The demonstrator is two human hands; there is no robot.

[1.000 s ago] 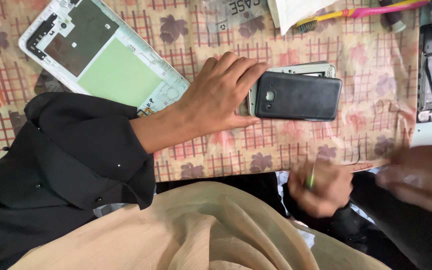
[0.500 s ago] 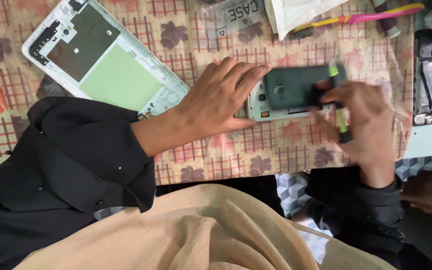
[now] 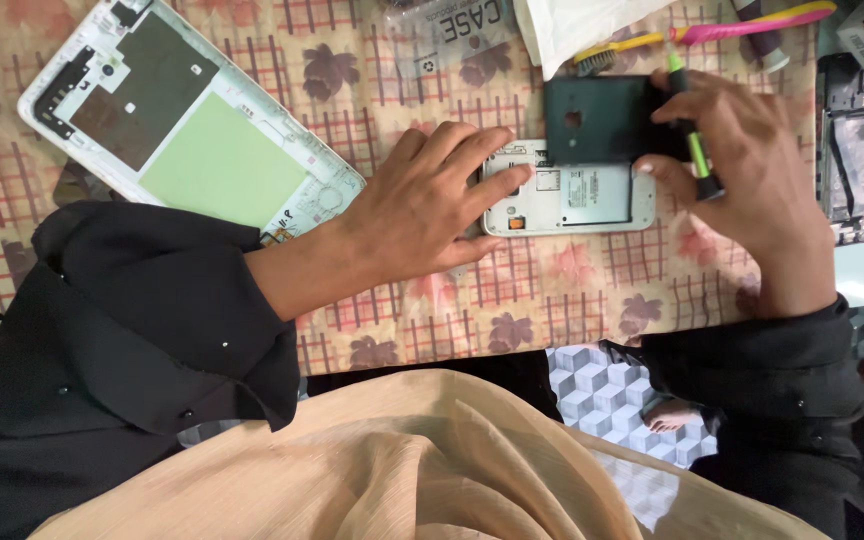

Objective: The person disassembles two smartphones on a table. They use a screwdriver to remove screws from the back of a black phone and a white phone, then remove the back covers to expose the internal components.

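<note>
Left hand (image 3: 422,205) fingers flat, pinning the white opened phone body (image 3: 572,197), long axis left-right. Right hand (image 3: 752,170) grips the dark plastic back cover (image 3: 602,120) plus a green-tipped tool (image 3: 690,125), just beyond.

Black back cover (image 3: 602,118), white phone body (image 3: 577,198), green-black tool (image 3: 690,130); tablecloth (image 3: 592,300) beige w/ red grid & brown leaves; black sleeves (image 3: 142,330).
</note>
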